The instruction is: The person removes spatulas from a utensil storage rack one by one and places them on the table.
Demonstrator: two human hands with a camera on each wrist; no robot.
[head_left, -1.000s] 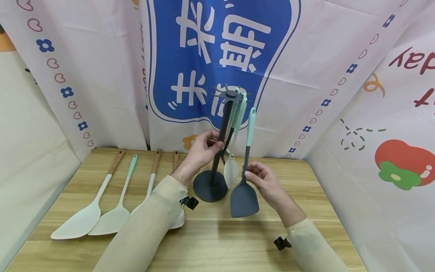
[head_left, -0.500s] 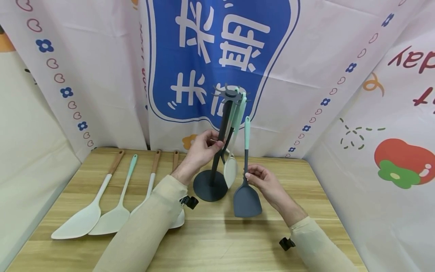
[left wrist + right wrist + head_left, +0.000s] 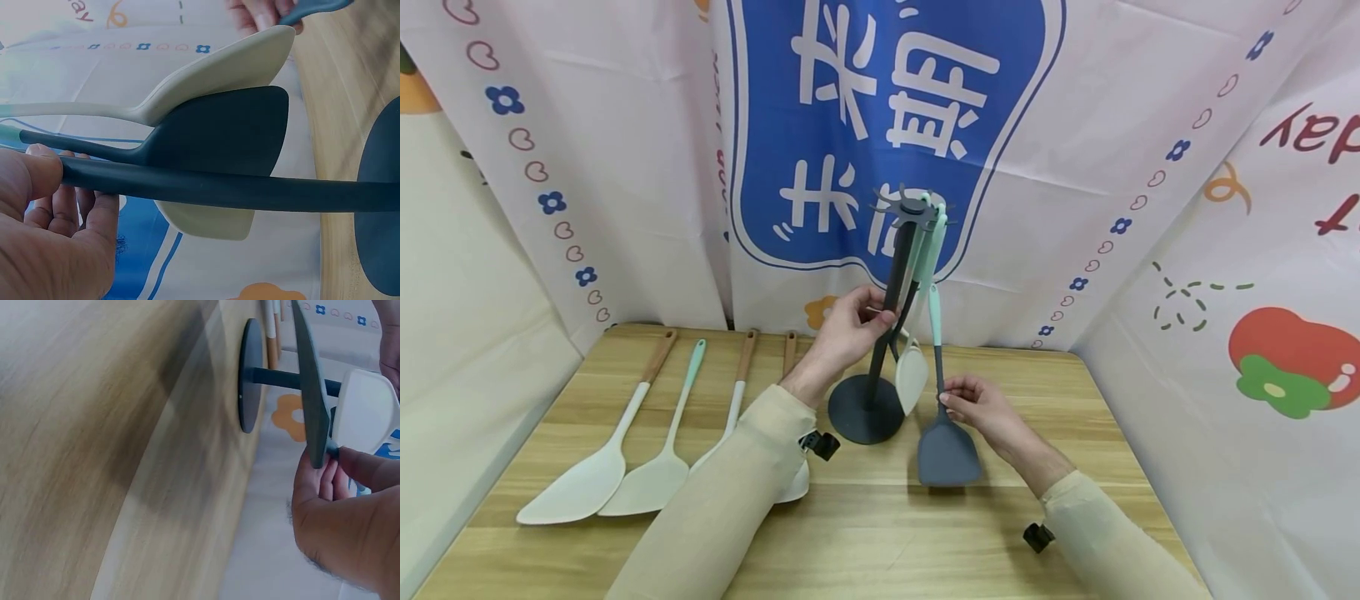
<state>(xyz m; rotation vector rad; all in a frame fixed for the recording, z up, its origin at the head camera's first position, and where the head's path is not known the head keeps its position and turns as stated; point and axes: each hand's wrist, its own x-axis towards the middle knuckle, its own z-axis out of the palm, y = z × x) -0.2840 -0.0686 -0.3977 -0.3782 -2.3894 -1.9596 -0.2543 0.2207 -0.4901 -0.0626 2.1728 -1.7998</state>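
My left hand grips the black pole of a utensil stand, whose hooked top carries several hanging utensils. In the left wrist view a white utensil and a dark spatula hang close to the pole, with another pale head behind. To the right of the stand, my right hand pinches a dark grey spatula by its shaft just above the blade. Its mint handle points up, and the blade is low over the table. In the right wrist view the blade shows edge-on.
On the left of the wooden table lie several white-headed utensils: a wood-handled turner, a mint-handled spatula, and others partly hidden by my left sleeve. A printed cloth hangs behind the table's back edge.
The dark grey spatula in my right hand has moved down beside the stand, its handle top now lower and its blade slightly to the right. My left hand stays on the pole.
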